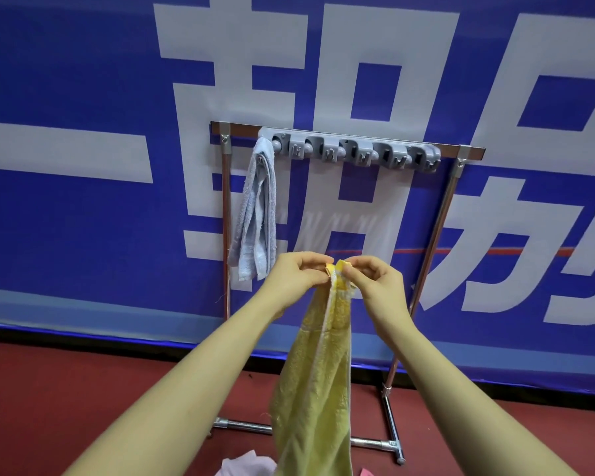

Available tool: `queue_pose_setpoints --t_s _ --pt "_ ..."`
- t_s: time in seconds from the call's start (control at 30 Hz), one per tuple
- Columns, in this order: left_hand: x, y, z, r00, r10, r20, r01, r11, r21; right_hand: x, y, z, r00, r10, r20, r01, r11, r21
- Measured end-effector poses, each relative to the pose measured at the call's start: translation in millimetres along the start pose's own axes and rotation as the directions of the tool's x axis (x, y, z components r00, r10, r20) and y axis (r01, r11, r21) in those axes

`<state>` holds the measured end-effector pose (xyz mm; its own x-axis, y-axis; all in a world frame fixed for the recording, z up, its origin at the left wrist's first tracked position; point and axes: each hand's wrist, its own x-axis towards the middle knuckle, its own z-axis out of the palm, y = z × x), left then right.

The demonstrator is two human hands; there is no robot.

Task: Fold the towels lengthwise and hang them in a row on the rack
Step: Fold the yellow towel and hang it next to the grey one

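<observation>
A yellow towel (318, 379) hangs straight down in front of me, folded lengthwise into a narrow strip. My left hand (298, 278) and my right hand (378, 285) both pinch its top edge, fingertips close together. Behind them stands a metal rack (437, 218) with a grey strip of clip holders (354, 151) along its top bar. A pale blue towel (258, 214), folded, hangs from the leftmost holder. The other holders carry nothing.
A large blue banner with white characters (83, 97) fills the wall behind the rack. The floor is dark red (66, 389). Pale pink cloth (244, 467) and a small pink piece (367, 472) lie at the bottom edge, near the rack's foot bar (368, 441).
</observation>
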<state>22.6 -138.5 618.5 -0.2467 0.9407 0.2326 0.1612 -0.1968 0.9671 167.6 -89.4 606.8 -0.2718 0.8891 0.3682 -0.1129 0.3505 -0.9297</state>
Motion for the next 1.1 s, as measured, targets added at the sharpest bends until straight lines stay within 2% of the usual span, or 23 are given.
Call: queue_pose_setpoints --t_s 0.1,0.23,0.33,0.43,0.53,0.73,0.97,1.1 --pt "-0.6 2.3 -1.1 0.998 0.057 -0.027 -0.056 0.997 0.044 -1.9 0.0 3.2 0.999 -0.011 0.036 0.011 1.000 -0.014" --pt "3.6 -0.8 -5.7 0.975 0.215 -0.053 -0.195 0.948 0.253 -2.0 -2.4 4.3 0.998 -0.006 0.063 0.006 1.000 -0.002" --pt "5.6 -0.7 -7.4 0.959 0.280 -0.048 -0.252 0.916 0.313 -3.5 -5.8 2.4 0.994 -0.019 0.106 0.018 1.000 0.015" --pt "8.6 -1.2 -7.8 0.966 0.254 -0.052 -0.228 0.926 0.300 -5.7 -9.1 2.8 0.986 -0.034 0.163 0.024 0.998 0.061" --pt "10.3 -2.9 -9.1 0.973 0.230 -0.029 -0.215 0.940 0.265 -4.5 -8.3 2.3 0.988 -0.055 0.146 0.051 0.998 0.028" --pt "13.1 -8.6 -18.9 0.968 0.172 0.182 -0.236 0.870 0.432 3.5 -8.4 -2.8 0.980 -0.129 0.154 0.149 0.980 -0.130" --pt "10.1 -0.5 -16.6 0.985 0.117 0.130 -0.160 0.901 0.404 9.5 -11.6 -4.4 0.972 -0.224 0.069 0.234 0.950 -0.206" --pt "8.1 -2.0 -17.9 0.994 0.054 0.090 -0.092 0.866 0.492 14.4 -17.0 -6.0 0.971 -0.237 -0.005 0.232 0.954 -0.190"
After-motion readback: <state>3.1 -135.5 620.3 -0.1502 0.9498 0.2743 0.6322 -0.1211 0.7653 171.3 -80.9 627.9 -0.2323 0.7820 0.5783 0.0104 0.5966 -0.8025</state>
